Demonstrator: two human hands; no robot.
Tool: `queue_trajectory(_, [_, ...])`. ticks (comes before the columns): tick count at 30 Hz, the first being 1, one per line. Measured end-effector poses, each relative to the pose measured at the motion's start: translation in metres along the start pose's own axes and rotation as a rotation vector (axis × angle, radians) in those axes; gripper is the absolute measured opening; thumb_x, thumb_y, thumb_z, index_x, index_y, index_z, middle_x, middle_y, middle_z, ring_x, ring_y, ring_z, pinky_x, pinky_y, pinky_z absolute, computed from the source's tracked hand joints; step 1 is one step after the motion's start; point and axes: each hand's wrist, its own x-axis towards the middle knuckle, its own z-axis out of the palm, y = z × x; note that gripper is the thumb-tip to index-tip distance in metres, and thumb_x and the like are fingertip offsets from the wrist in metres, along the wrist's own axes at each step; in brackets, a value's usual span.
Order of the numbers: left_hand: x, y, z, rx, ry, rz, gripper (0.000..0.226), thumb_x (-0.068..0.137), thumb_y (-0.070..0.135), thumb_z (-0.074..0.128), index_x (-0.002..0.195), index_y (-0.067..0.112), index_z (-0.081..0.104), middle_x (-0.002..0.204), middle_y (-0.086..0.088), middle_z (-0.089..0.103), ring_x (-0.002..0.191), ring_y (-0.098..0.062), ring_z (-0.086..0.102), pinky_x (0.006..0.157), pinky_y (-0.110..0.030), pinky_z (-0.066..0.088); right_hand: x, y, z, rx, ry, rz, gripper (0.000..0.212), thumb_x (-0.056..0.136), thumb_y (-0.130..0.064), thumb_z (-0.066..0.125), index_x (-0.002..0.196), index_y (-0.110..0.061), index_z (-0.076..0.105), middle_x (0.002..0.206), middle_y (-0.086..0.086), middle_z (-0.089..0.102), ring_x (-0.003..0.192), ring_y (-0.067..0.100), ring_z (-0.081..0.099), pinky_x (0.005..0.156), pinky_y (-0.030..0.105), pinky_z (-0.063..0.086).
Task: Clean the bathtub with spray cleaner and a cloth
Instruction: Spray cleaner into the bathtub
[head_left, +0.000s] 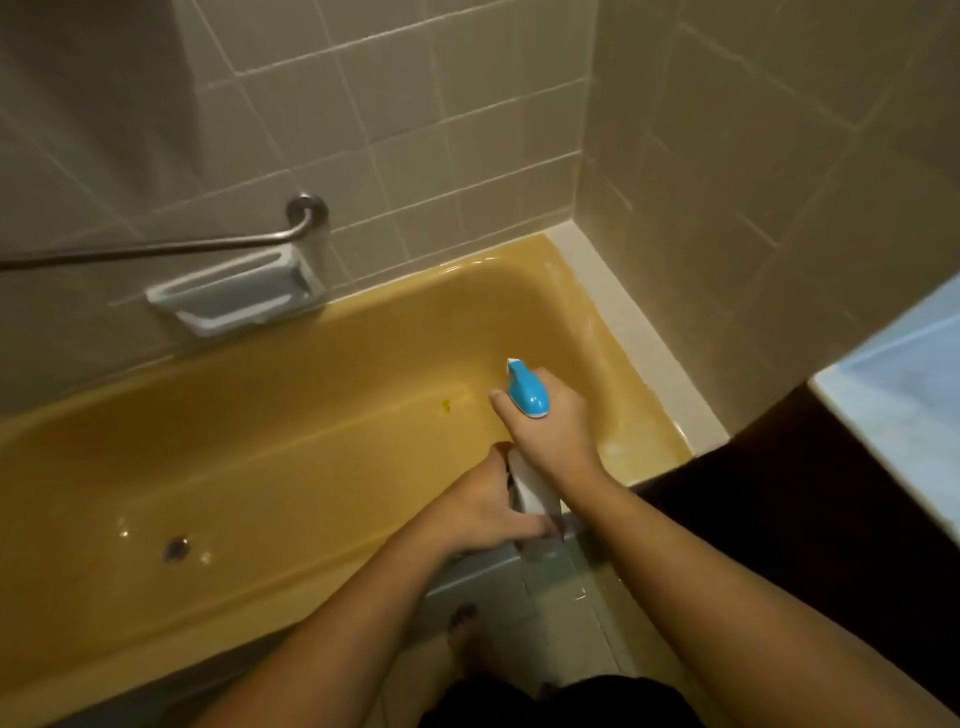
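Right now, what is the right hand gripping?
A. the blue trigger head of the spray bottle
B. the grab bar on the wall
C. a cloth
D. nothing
A: the right hand curls round the blue trigger head of the spray bottle, while the left hand holds its white body over the yellow bathtub; no cloth is in view.

The yellow bathtub (260, 441) runs across the middle of the frame, its drain (176, 549) at lower left. The spray bottle (530, 397), a white body with a blue trigger head, sits right of centre, nozzle pointing into the tub.
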Motion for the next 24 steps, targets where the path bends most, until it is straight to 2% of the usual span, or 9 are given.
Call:
queue_trajectory(3, [0.007, -0.048, -0.024, 0.083, -0.084, -0.105, 0.074, 0.074, 0.049, 0.087, 0.132, 0.026, 0.047, 0.119, 0.015, 0.062, 0.105, 0.002, 0.06, 0.094, -0.021, 0.051, 0.004, 0.022, 0.055, -0.032, -0.044, 0.117, 0.031, 0.086, -0.024, 0.075, 0.069, -0.011, 0.053, 0.06, 0.0, 0.049, 0.055, 0.013, 0.043, 0.058, 0.037, 0.039])
queue_trajectory(5, [0.008, -0.074, -0.034, 0.123, -0.145, -0.166, 0.075, 0.077, 0.054, 0.083, 0.136, 0.025, 0.046, 0.121, 0.015, 0.06, 0.108, -0.005, 0.059, 0.09, -0.024, 0.05, 0.004, 0.037, 0.085, -0.043, -0.058, 0.216, 0.035, 0.084, -0.024, 0.074, 0.062, -0.015, 0.049, 0.055, -0.002, 0.044, 0.051, 0.013, 0.04, 0.055, 0.034, 0.036])
queue_trajectory(7, [0.01, -0.097, -0.04, 0.142, -0.19, -0.218, 0.076, 0.079, 0.056, 0.082, 0.138, 0.025, 0.046, 0.123, 0.012, 0.06, 0.109, -0.009, 0.059, 0.088, -0.026, 0.05, 0.002, 0.048, 0.11, -0.055, -0.072, 0.282, 0.034, 0.083, -0.026, 0.074, 0.062, -0.017, 0.049, 0.054, -0.003, 0.044, 0.052, 0.015, 0.042, 0.055, 0.034, 0.037])
queue_trajectory(10, [0.011, -0.123, -0.045, 0.127, -0.243, -0.276, 0.077, 0.076, 0.059, 0.082, 0.136, 0.025, 0.049, 0.127, 0.009, 0.063, 0.112, -0.012, 0.061, 0.1, -0.034, 0.052, 0.0, 0.057, 0.136, -0.088, -0.104, 0.313, 0.031, 0.083, -0.027, 0.074, 0.066, -0.015, 0.051, 0.057, -0.003, 0.047, 0.055, 0.016, 0.044, 0.056, 0.034, 0.036])
queue_trajectory(13, [0.014, -0.139, -0.048, 0.116, -0.304, -0.308, 0.082, 0.07, 0.066, 0.082, 0.134, 0.026, 0.051, 0.125, 0.01, 0.065, 0.11, -0.012, 0.063, 0.1, -0.037, 0.054, 0.001, 0.063, 0.15, -0.156, -0.118, 0.389, 0.034, 0.08, -0.033, 0.072, 0.067, -0.008, 0.053, 0.056, 0.002, 0.05, 0.058, 0.022, 0.049, 0.059, 0.037, 0.04])
queue_trajectory(16, [0.016, -0.147, -0.051, 0.108, -0.312, -0.304, 0.079, 0.069, 0.067, 0.081, 0.131, 0.027, 0.054, 0.123, 0.01, 0.066, 0.109, -0.012, 0.064, 0.1, -0.038, 0.054, 0.004, 0.063, 0.157, -0.17, -0.105, 0.431, 0.028, 0.078, -0.041, 0.072, 0.075, -0.015, 0.061, 0.064, 0.002, 0.061, 0.068, 0.026, 0.061, 0.068, 0.04, 0.048])
queue_trajectory(19, [0.017, -0.149, -0.056, 0.088, -0.327, -0.312, 0.084, 0.063, 0.072, 0.08, 0.13, 0.028, 0.054, 0.122, 0.011, 0.066, 0.108, -0.011, 0.064, 0.099, -0.039, 0.055, 0.007, 0.059, 0.162, -0.232, -0.148, 0.428, 0.035, 0.078, -0.045, 0.068, 0.069, -0.012, 0.059, 0.064, 0.007, 0.062, 0.071, 0.032, 0.062, 0.071, 0.042, 0.048])
queue_trajectory(21, [0.015, -0.15, -0.058, 0.089, -0.322, -0.308, 0.083, 0.06, 0.074, 0.078, 0.126, 0.028, 0.057, 0.119, 0.011, 0.067, 0.106, -0.01, 0.065, 0.098, -0.039, 0.055, 0.008, 0.058, 0.163, -0.243, -0.156, 0.435, 0.037, 0.072, -0.05, 0.062, 0.068, -0.013, 0.06, 0.063, 0.004, 0.063, 0.072, 0.031, 0.063, 0.075, 0.044, 0.05])
queue_trajectory(24, [0.013, -0.151, -0.06, 0.073, -0.295, -0.301, 0.075, 0.066, 0.068, 0.08, 0.126, 0.029, 0.058, 0.119, 0.012, 0.068, 0.106, -0.01, 0.065, 0.098, -0.038, 0.055, 0.009, 0.057, 0.165, -0.252, -0.145, 0.418, 0.031, 0.079, -0.045, 0.068, 0.07, -0.016, 0.059, 0.063, -0.001, 0.059, 0.073, 0.029, 0.062, 0.078, 0.044, 0.049])
